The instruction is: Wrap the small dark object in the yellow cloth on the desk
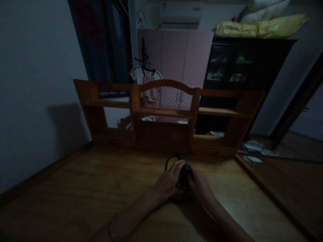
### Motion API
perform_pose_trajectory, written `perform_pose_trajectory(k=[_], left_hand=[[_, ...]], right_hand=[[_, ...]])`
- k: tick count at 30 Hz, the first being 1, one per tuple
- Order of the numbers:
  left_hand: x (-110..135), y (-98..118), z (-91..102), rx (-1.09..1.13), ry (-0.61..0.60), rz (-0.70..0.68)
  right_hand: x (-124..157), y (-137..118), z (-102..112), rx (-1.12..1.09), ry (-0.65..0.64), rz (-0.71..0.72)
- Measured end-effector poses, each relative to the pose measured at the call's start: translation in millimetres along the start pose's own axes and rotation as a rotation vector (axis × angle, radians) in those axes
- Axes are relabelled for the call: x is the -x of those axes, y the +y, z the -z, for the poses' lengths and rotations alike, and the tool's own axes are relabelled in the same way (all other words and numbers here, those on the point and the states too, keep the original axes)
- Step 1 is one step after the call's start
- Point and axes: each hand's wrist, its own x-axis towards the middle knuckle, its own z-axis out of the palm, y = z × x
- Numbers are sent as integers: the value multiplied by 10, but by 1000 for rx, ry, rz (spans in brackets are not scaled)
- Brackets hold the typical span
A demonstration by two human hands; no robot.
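Both of my hands meet at a small dark object (183,179) on the wooden surface, in the dim light. My left hand (171,179) is curled around its left side, with the fingers over the top. At its right side is my right hand (198,181), its fingers bent in against it. Just beyond my left fingers shows a yellow piece with a black edge (172,162); whether it belongs to the dark object I cannot tell. The hands and the dimness hide most of the object, so its kind is unclear.
A wooden shelf unit (164,112) with open compartments stands across the far end of the wooden surface (101,181). A white wall (37,84) closes the left side. A raised wooden edge (267,191) runs along the right, with the floor beyond it.
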Motion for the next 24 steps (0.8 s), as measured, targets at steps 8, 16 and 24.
perform_pose_trajectory(k=[8, 16, 24], left_hand=[[3, 27, 8, 6, 29, -57], [1, 38, 18, -110, 26, -90], [6, 31, -13, -177, 62, -105]], right_hand=[[-9, 31, -11, 91, 19, -6], [-16, 91, -10, 211, -9, 14], [-15, 85, 13, 450, 2, 36]])
